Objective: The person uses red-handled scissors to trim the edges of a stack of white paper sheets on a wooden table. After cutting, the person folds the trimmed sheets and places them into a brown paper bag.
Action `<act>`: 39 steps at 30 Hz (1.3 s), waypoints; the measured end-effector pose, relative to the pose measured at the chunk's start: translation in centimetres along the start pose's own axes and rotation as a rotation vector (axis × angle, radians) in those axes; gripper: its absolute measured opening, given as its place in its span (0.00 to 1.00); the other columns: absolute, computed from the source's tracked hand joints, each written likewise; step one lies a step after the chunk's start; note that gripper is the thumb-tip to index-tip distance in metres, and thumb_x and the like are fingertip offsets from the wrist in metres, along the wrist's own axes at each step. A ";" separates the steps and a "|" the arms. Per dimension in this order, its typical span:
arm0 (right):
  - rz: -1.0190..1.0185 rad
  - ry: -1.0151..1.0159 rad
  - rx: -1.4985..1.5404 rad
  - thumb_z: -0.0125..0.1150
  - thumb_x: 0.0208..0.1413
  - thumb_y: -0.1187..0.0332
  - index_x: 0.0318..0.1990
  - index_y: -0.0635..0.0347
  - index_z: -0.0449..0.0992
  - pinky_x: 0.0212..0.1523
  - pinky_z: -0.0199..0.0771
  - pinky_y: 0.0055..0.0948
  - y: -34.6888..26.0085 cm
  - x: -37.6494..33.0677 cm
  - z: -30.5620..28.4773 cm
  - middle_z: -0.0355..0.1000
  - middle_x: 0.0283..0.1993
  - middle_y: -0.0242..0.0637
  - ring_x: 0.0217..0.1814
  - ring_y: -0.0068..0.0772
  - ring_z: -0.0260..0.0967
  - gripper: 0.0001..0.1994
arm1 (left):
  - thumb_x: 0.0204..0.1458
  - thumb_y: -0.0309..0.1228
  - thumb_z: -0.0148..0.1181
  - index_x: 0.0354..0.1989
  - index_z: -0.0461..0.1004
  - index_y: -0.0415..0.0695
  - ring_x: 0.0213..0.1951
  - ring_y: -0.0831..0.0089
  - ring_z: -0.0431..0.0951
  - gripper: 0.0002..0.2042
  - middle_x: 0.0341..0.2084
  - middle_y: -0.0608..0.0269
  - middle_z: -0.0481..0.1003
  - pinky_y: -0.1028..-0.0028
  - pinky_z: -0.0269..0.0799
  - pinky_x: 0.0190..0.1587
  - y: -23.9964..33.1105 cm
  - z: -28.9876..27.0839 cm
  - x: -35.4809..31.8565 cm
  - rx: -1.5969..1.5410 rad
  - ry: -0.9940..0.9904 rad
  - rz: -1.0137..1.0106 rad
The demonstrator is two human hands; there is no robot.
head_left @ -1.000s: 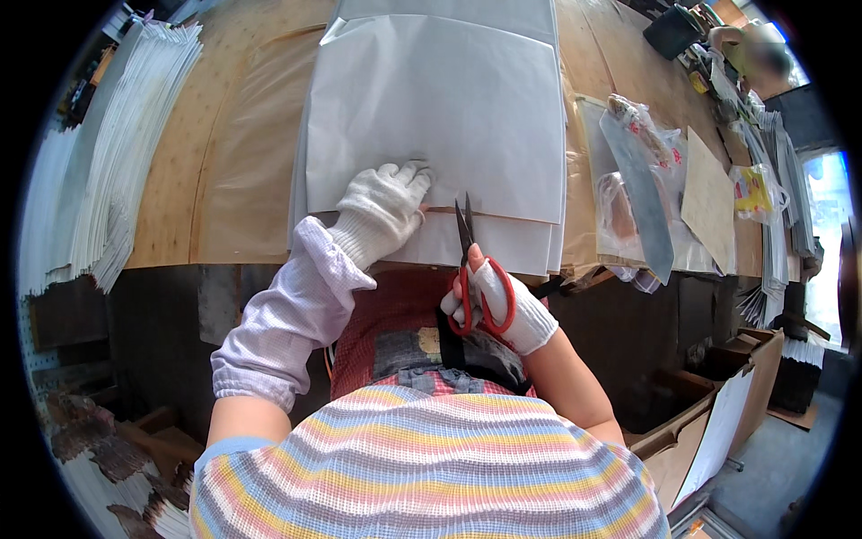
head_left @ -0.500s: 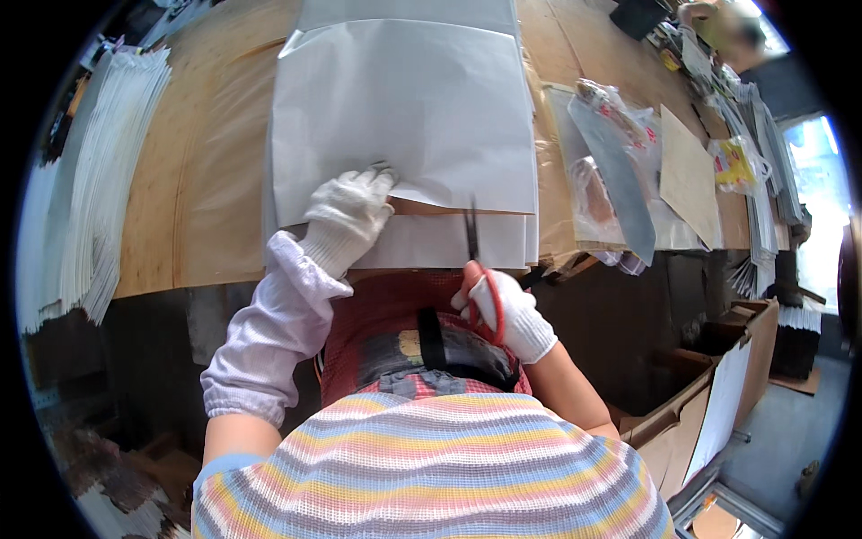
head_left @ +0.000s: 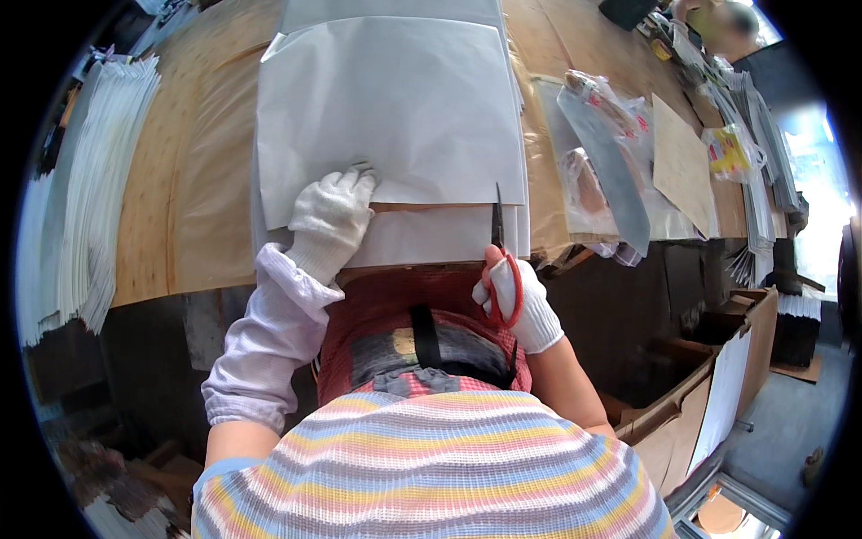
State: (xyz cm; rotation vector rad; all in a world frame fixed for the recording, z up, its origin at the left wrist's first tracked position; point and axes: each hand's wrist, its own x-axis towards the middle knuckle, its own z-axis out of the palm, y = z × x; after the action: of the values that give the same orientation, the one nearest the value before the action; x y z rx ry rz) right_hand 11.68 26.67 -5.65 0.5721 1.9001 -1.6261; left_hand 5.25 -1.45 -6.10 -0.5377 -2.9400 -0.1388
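A large white paper sheet (head_left: pixel 395 108) lies on a stack of white paper (head_left: pixel 431 237) in front of me, its near edge a little short of the stack's. My left hand (head_left: pixel 334 208), in a white knit glove, presses on the sheet's near left part; its fingertips are partly tucked and I cannot make out anything under them. Gripped in my right hand (head_left: pixel 523 301), gloved with bare fingertips, are red-handled scissors (head_left: pixel 497 225). Their dark blades point away from me, by the near right corner of the sheet, and look closed.
Folded white paper (head_left: pixel 108 180) is piled at the left. Right of the stack lie a grey strip (head_left: pixel 611 166), plastic bags (head_left: pixel 620 117) and a tan board (head_left: pixel 680 166). Cardboard boxes (head_left: pixel 669 404) stand low on the right. Another person (head_left: pixel 723 27) is at the far right.
The scissors and my right hand have moved right along the sheet's near edge to its corner. My left hand stays on the paper. The view has shifted slightly.
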 end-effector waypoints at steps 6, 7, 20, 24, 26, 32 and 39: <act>-0.145 -0.227 -0.169 0.42 0.61 0.28 0.38 0.62 0.77 0.37 0.73 0.27 -0.3 -1.7 1.5 0.77 0.31 0.37 0.34 0.29 0.74 0.39 | 0.40 0.32 0.70 0.63 0.69 0.41 0.64 0.49 0.65 0.36 0.66 0.48 0.63 0.56 0.64 0.65 -2.2 -2.1 -3.9 0.137 0.194 -0.388; -0.070 -0.334 -0.164 0.41 0.61 0.28 0.37 0.62 0.77 0.37 0.73 0.27 -0.8 -1.4 2.6 0.77 0.32 0.38 0.33 0.29 0.74 0.39 | 0.39 0.32 0.70 0.64 0.68 0.41 0.67 0.48 0.62 0.37 0.68 0.47 0.60 0.56 0.63 0.66 -2.7 -2.3 -4.5 0.105 0.203 -0.483; 0.083 -0.595 -0.324 0.40 0.64 0.32 0.37 0.59 0.78 0.30 0.73 0.26 -3.9 1.1 20.6 0.78 0.26 0.34 0.27 0.31 0.76 0.36 | 0.43 0.15 0.62 0.60 0.73 0.42 0.65 0.57 0.69 0.30 0.64 0.51 0.70 0.64 0.67 0.67 -9.2 -1.6 -8.2 -0.592 0.371 -0.192; 0.117 -0.595 -0.328 0.45 0.64 0.33 0.35 0.60 0.77 0.35 0.76 0.27 -5.6 0.4 20.6 0.79 0.28 0.35 0.30 0.31 0.78 0.33 | 0.41 0.16 0.64 0.58 0.75 0.42 0.63 0.55 0.72 0.29 0.62 0.52 0.71 0.64 0.69 0.64 -9.4 -1.5 -8.3 -0.520 0.398 -0.172; 0.121 -0.574 -0.335 0.48 0.64 0.36 0.34 0.60 0.76 0.36 0.76 0.27 -6.7 -0.5 20.1 0.79 0.28 0.35 0.31 0.32 0.78 0.31 | 0.41 0.18 0.65 0.58 0.75 0.42 0.59 0.54 0.75 0.29 0.60 0.53 0.74 0.64 0.72 0.61 -9.6 -1.4 -8.3 -0.415 0.413 -0.143; -0.323 -0.614 -0.165 0.54 0.62 0.53 0.40 0.64 0.74 0.43 0.75 0.31 -3.9 -1.8 13.9 0.77 0.43 0.40 0.40 0.31 0.74 0.19 | 0.50 0.23 0.63 0.48 0.80 0.44 0.47 0.57 0.80 0.15 0.53 0.53 0.78 0.63 0.76 0.48 -7.6 -9.9 -3.3 -0.657 0.437 -0.167; -0.396 -0.619 0.247 0.58 0.61 0.38 0.42 0.63 0.73 0.42 0.73 0.29 -2.9 -3.4 6.7 0.73 0.42 0.36 0.39 0.25 0.68 0.30 | 0.62 0.29 0.56 0.64 0.68 0.47 0.47 0.62 0.80 0.21 0.53 0.53 0.77 0.64 0.75 0.49 -15.2 -22.7 14.6 0.008 0.708 -0.248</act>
State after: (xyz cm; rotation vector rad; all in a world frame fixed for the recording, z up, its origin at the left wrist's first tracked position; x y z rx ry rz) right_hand 13.32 19.72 -1.90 -0.2304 1.4090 -2.0033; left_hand -10.74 -13.26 17.62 -0.0802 -2.2924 -0.2790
